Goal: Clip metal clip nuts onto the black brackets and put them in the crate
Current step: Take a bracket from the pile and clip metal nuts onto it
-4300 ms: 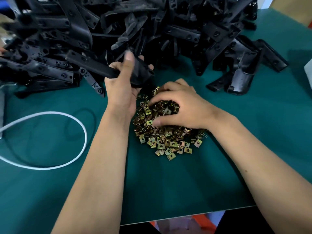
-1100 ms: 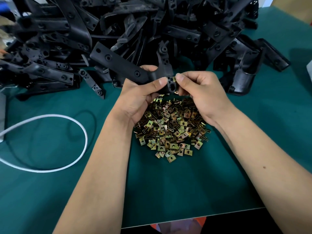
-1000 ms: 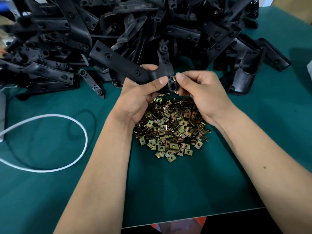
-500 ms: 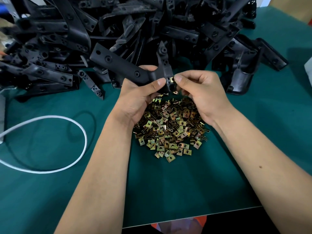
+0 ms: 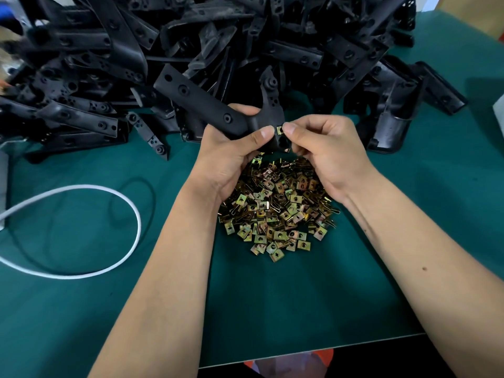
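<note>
Head view: the left hand (image 5: 229,154) holds one black bracket (image 5: 215,115) above the desk (image 5: 272,309), fingers curled beneath it and the thumb pressed on top near its bent end. This grip appears meant to steady the bracket so that its end faces the other hand. The right hand (image 5: 327,151) pinches a single clip nut (image 5: 279,130) between thumb and forefinger, holding it against the bracket's end, just beside the left thumb tip. Whether the nut is fully seated cannot be told.

Both hands work directly over the heap of loose clip nuts (image 5: 275,208), which lies just below them, presumably to keep the next piece within short reach. The pile of brackets (image 5: 245,45) lies along the far side of the desk. A white cord (image 5: 114,192) loops at left. No crate is in view.
</note>
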Action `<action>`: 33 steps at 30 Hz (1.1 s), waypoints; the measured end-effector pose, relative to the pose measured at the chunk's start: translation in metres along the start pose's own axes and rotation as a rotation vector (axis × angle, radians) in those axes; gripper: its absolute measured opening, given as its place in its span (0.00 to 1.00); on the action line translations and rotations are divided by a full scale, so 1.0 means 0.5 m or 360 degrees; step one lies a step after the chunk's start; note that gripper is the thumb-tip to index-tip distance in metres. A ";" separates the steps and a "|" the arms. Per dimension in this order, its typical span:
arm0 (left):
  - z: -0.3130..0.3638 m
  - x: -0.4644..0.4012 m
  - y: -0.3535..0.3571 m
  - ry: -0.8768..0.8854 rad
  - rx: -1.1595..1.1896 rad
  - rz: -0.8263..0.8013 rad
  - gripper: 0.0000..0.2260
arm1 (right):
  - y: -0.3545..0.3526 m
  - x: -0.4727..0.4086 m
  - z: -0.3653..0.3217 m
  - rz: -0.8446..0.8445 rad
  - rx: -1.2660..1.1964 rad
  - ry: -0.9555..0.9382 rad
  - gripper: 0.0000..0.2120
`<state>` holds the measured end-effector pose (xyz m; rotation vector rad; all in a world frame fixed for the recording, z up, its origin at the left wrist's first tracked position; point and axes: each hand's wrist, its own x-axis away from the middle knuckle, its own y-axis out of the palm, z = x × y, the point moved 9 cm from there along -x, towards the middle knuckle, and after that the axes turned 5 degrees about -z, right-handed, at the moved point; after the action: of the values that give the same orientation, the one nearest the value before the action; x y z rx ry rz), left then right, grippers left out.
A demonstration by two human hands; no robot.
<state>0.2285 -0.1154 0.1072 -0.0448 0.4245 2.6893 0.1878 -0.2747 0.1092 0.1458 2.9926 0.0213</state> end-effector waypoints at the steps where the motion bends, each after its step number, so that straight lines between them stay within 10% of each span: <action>1: 0.002 0.000 0.000 0.0024 -0.0020 0.0011 0.14 | 0.000 0.000 0.000 0.0005 -0.0002 0.0003 0.08; 13: 0.024 0.005 -0.009 0.0354 -0.0268 0.0307 0.14 | 0.005 0.000 -0.020 0.0039 0.0222 -0.0062 0.10; 23: -0.002 -0.002 -0.052 0.0009 0.0471 0.0403 0.10 | -0.039 -0.017 -0.023 0.0051 0.1199 -0.0163 0.08; 33: 0.001 0.004 -0.052 -0.0009 0.0393 0.0427 0.09 | 0.011 -0.035 -0.007 -0.0151 0.1545 -0.0175 0.05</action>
<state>0.2371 -0.0921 0.1000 0.0978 0.8090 2.8720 0.2048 -0.2709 0.1154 0.0936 2.6106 -1.3760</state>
